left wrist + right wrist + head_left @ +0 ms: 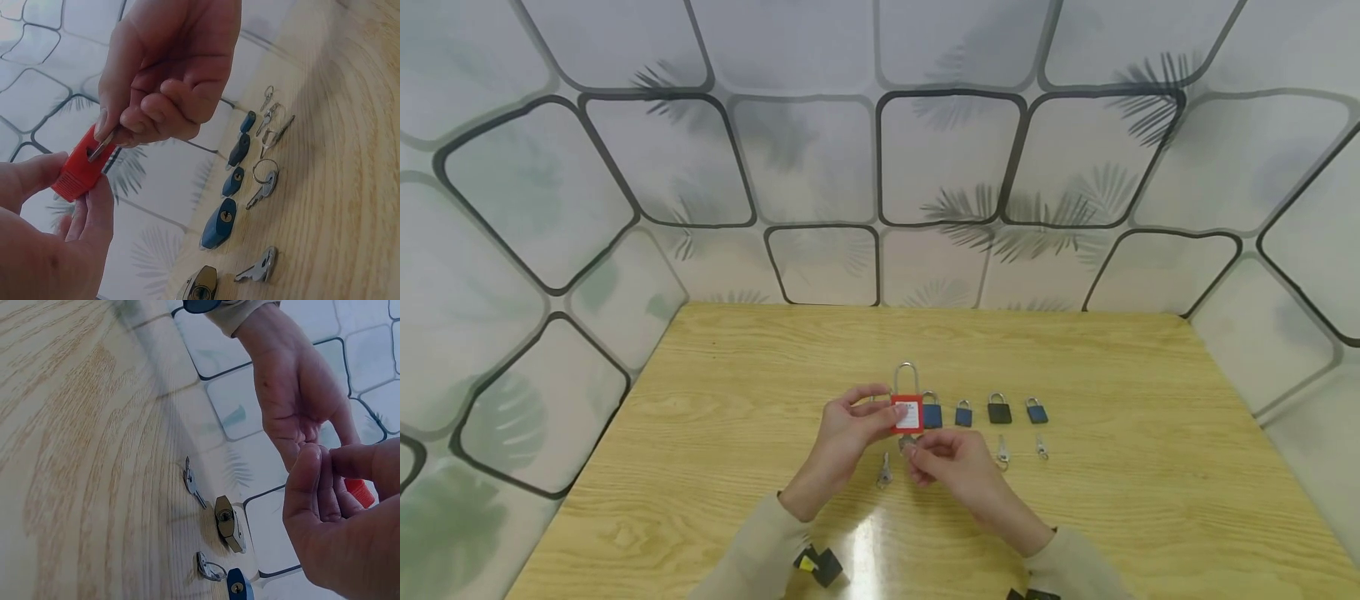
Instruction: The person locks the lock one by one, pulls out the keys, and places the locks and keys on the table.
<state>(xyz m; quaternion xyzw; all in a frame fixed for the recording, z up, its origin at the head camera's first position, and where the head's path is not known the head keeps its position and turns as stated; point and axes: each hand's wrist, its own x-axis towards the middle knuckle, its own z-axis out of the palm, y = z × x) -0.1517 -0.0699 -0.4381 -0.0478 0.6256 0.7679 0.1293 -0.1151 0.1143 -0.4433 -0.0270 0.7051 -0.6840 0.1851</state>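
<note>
A red padlock with a white label and a tall shackle is held upright above the table by my left hand, thumb on its front. My right hand pinches a metal key between thumb and finger, its blade at the keyhole in the padlock's underside. How deep the blade sits cannot be told. In the right wrist view, the fingers hide the key and most of the red body. Behind the hands stands a large blue padlock, partly covered in the head view.
To the right stand a small blue padlock, a black padlock and another blue padlock. A brass padlock stands at the row's left end. Several keys lie in front, including one key left of my right hand. Patterned cloth surrounds the wooden table.
</note>
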